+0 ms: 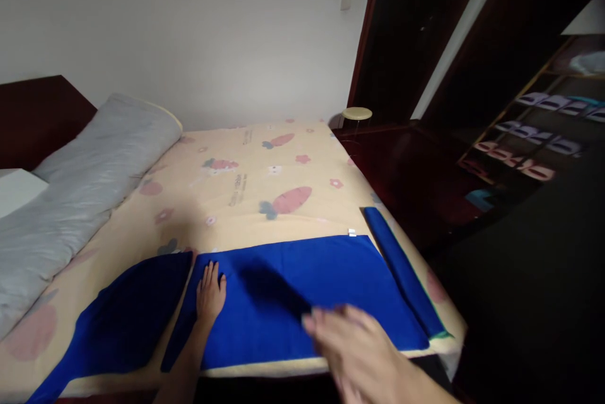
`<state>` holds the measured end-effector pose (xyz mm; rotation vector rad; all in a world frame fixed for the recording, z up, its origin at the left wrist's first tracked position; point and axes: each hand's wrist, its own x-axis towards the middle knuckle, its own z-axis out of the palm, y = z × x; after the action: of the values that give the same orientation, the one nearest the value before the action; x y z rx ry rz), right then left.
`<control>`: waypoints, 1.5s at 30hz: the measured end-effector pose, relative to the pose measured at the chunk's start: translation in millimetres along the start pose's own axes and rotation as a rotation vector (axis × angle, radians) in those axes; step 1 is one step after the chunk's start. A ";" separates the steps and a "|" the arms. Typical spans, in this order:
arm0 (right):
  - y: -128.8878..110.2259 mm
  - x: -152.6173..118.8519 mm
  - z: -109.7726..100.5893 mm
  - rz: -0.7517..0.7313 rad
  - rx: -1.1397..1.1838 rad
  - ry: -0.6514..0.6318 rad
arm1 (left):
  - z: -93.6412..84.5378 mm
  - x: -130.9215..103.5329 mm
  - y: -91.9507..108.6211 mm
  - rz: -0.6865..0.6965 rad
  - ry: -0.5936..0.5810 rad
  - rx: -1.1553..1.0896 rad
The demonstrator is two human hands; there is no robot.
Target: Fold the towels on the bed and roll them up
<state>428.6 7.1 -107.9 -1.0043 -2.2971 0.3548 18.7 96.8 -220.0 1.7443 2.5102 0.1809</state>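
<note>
A blue cloth (293, 297) with a small white tag lies spread on the near part of the bed. My left hand (211, 290) rests flat on its left end, fingers spread, holding nothing. My right hand (354, 344) is raised over the cloth's near edge, blurred by motion; its fingers look drawn together, and whether anything is between them cannot be made out. To the left lies a darker blue piece of cloth (132, 316) with a narrow tail. A rolled or folded blue strip (401, 271) lies along the right side.
The bed (255, 196) has a cream sheet with carrot prints. A long grey pillow (104, 171) lies at the left near a dark headboard (42, 120). Beyond the bed stand a round stool (357, 114) and, at right, a rack with slippers (534, 133).
</note>
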 end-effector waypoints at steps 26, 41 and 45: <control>190.6 38.8 113.0 0.610 -0.466 0.077 | 28.9 10.7 60.2 0.011 0.084 0.074; 242.4 21.4 90.3 0.681 -0.567 0.046 | 26.7 43.6 -14.3 -0.024 0.156 0.115; 256.8 12.0 84.0 0.785 -0.617 0.060 | 19.3 47.0 -38.3 -0.056 0.263 0.130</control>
<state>517.6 189.7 -286.5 -2.1851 -1.8862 -0.1067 -30.7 128.7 -244.4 1.8012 2.8106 0.2645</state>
